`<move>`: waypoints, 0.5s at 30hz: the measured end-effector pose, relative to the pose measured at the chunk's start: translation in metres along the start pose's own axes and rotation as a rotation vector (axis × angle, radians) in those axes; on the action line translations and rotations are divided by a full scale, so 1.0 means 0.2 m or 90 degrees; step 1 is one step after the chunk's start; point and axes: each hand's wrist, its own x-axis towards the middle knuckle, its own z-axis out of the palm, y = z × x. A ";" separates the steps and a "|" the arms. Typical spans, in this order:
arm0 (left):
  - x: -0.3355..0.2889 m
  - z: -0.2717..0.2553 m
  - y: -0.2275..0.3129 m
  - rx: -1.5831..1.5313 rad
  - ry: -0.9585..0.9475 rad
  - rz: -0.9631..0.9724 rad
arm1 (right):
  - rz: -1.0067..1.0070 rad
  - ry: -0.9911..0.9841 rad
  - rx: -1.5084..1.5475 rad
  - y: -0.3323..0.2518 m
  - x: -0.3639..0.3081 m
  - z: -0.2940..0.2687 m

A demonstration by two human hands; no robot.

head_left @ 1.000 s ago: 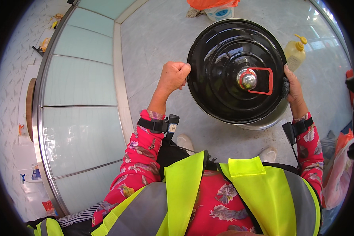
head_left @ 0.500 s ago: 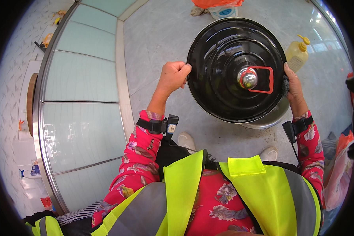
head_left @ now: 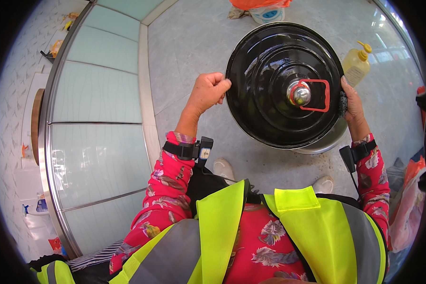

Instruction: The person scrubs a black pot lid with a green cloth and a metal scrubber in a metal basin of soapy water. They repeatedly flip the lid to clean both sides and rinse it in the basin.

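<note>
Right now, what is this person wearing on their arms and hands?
Both hands, left and right, are bare. Long red floral sleeves reach the wrists. Each wrist carries a black strap with a small black device; the right one trails a thin cable.

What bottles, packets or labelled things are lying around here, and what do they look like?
Yellow bottle: on the floor right of the black lid, pump top, pale label.
White tub: floor at top, round, blue label.
Small white container: far left shelf, blue label.
</note>
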 end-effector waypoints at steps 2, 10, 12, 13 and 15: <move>0.01 0.00 0.00 -0.012 0.016 -0.014 | 0.009 -0.010 -0.008 0.00 0.00 -0.01; 0.03 0.09 -0.02 -0.023 0.021 0.091 | -0.006 0.027 0.039 0.02 -0.01 -0.02; 0.02 0.08 0.00 -0.054 0.013 0.057 | 0.032 0.079 0.030 0.03 -0.02 -0.02; 0.02 0.07 0.01 -0.068 0.009 0.042 | 0.045 0.082 0.040 0.03 -0.02 -0.03; 0.03 0.06 0.02 -0.050 0.013 0.046 | 0.054 0.068 0.028 0.03 -0.02 -0.03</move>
